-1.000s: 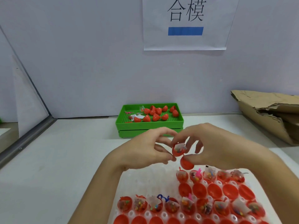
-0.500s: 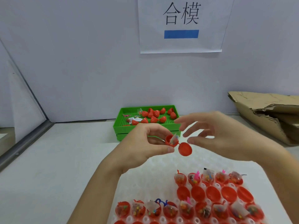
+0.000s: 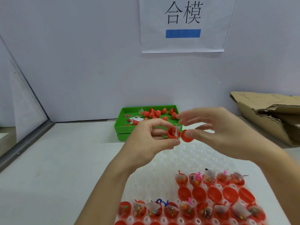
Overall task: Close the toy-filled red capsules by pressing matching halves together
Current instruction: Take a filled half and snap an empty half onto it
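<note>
Since a moment ago the right hand [image 3: 215,132] now pinches the lid [image 3: 186,136]; the left hand [image 3: 151,138] grips the capsule [image 3: 173,133], mouth facing right, halves apart.

I see two bare forearms coming in from the bottom edge, no sleeves, gloves, watch or rings on either. The left hand [image 3: 146,140] and the right hand [image 3: 225,132] both show slim fingers with short, plain, unpainted nails.
</note>
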`<state>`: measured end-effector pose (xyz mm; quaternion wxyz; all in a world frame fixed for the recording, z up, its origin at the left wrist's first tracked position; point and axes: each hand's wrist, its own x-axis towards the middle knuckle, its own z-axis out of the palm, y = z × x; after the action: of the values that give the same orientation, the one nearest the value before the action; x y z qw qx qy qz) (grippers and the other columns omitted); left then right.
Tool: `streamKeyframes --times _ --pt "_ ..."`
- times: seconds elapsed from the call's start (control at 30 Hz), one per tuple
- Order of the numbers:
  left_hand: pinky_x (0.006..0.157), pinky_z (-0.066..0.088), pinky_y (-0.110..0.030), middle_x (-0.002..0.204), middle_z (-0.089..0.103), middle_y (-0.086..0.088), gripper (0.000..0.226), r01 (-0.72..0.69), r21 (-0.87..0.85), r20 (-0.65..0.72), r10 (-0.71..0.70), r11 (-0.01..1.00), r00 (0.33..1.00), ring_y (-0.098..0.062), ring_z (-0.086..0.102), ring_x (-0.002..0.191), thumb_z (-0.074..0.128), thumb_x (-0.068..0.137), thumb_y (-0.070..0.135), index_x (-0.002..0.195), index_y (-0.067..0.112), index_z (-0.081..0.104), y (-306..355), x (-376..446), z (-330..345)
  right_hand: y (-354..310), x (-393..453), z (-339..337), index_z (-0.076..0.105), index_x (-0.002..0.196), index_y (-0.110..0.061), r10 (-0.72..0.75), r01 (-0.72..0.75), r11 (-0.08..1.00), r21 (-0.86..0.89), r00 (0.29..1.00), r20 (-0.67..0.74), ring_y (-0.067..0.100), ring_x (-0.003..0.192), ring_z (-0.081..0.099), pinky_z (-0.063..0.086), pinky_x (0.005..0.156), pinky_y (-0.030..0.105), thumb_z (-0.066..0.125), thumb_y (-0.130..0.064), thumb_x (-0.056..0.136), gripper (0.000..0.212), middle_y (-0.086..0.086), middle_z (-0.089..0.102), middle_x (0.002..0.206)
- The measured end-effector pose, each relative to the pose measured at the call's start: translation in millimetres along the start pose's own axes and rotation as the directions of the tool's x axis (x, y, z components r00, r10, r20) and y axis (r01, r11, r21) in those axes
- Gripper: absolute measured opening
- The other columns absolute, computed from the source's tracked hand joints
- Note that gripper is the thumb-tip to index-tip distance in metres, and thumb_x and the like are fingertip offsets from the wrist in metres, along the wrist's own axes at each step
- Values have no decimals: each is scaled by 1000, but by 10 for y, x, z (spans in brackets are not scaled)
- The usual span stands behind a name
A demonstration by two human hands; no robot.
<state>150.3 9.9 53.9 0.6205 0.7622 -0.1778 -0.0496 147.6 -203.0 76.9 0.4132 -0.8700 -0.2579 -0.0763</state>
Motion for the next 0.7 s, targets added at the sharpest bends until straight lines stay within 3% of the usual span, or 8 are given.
streamKeyframes --times 0.2,0.33,0.7 --pt "76 61 -28 89 78 0 29 -18 6 -36 18 1000 999 -17 76 82 84 76 9 101 13 70 -6 12 29 -30 -9 31 69 109 -46 -19 15 995 -95 999 -42 -8 105 62 55 93 30 70 -56 73 38 -29 69 107" --pt "75 61 -26 88 78 2 29 -42 17 -45 42 999 998 -15 76 81 86 74 20 99 16 71 8 9 46 -41 17 105 73 104 -42 -64 49 989 -136 992 -106 -5 101 62 54 89 28 75 -42 78 27 -28 70 99" --pt "76 61 -26 86 78 5 27 -46 89 -43 50 995 998 -11 75 79 82 77 6 99 16 70 -4 14 74 -13 60 210 76 86 -41 -101 67 981 -181 977 -186 -3 87 65 49 74 15 83 -19 78 24 -32 69 86"
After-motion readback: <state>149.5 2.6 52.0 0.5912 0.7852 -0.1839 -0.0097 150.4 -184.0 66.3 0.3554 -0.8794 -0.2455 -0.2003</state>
